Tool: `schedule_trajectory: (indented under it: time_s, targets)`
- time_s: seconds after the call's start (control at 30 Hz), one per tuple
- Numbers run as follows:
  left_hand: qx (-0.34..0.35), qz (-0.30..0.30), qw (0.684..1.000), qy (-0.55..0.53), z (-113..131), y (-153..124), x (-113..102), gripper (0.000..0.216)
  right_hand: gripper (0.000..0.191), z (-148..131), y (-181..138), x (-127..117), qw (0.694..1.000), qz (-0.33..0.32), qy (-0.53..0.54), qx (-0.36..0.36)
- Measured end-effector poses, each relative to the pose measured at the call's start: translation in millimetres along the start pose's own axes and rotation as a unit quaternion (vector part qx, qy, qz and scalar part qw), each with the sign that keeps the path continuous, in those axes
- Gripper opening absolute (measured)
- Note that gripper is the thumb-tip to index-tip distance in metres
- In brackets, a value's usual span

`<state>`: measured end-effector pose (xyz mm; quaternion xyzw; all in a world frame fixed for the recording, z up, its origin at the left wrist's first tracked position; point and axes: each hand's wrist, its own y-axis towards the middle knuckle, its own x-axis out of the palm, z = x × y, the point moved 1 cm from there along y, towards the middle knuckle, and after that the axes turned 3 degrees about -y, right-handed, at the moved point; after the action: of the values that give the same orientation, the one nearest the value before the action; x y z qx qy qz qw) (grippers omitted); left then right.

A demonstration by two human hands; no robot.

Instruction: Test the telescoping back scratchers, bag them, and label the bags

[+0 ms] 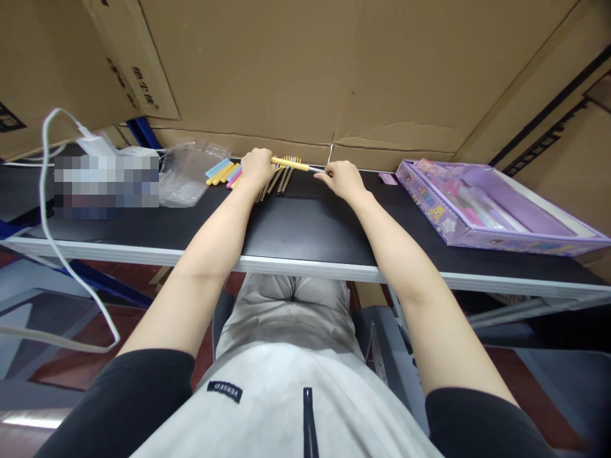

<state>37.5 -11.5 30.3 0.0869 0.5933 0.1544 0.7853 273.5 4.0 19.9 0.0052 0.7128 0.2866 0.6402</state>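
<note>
A slim yellow pen spans the gap between my two hands above the black tabletop. My left hand is closed around its left end. At the right, a thin silvery part leads from the yellow barrel to a dark end, pinched by the fingertips of my right hand. Whether the silvery part is joined to the barrel or slides in it, I cannot tell. Below and behind the pen lie several dark brown sticks with yellowish striped tops. Blue, yellow and pink tubes lie just left of my left hand, which partly covers them.
A clear plastic bag lies further left, beside a blurred-out patch and a white cable hanging over the table edge. A purple box with pens inside stands at the right. Near it is a small pink card. Cardboard walls close off the back.
</note>
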Motion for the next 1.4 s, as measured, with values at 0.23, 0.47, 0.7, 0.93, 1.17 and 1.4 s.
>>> schedule_trajectory:
  time_s: [0.23, 0.47, 0.7, 0.93, 1.17, 1.4]
  targets:
    - [-0.052, -0.006, 0.999, -0.009, 5.2, -7.5, -8.3, 0.053, 0.031, -0.9, 1.7, -2.3, 0.998, -0.036, 0.022, -0.047]
    - [-0.069, -0.015, 0.997, -0.006, 7.2, -9.6, -9.3, 0.053, 0.037, -0.5, -3.1, -8.3, 0.999, -0.040, -0.011, -0.033]
    - [-0.054, -0.007, 0.998, -0.015, 5.7, -3.9, -3.5, 0.049, 0.042, 3.2, -4.8, -5.9, 0.997, -0.017, -0.036, -0.070]
    - [-0.020, 0.032, 0.999, -0.024, 6.6, 2.7, 0.8, 0.047, 0.041, -0.4, -8.1, -10.2, 0.997, 0.001, -0.031, -0.067]
    - [-0.025, 0.023, 0.999, -0.014, 14.9, -3.1, -1.9, 0.045, 0.040, -1.6, -8.4, -14.0, 0.997, 0.003, -0.032, -0.072]
    - [-0.021, 0.010, 1.000, -0.002, 19.8, -8.6, -6.1, 0.045, 0.040, -2.0, -8.0, -17.2, 0.996, 0.011, -0.036, -0.078]
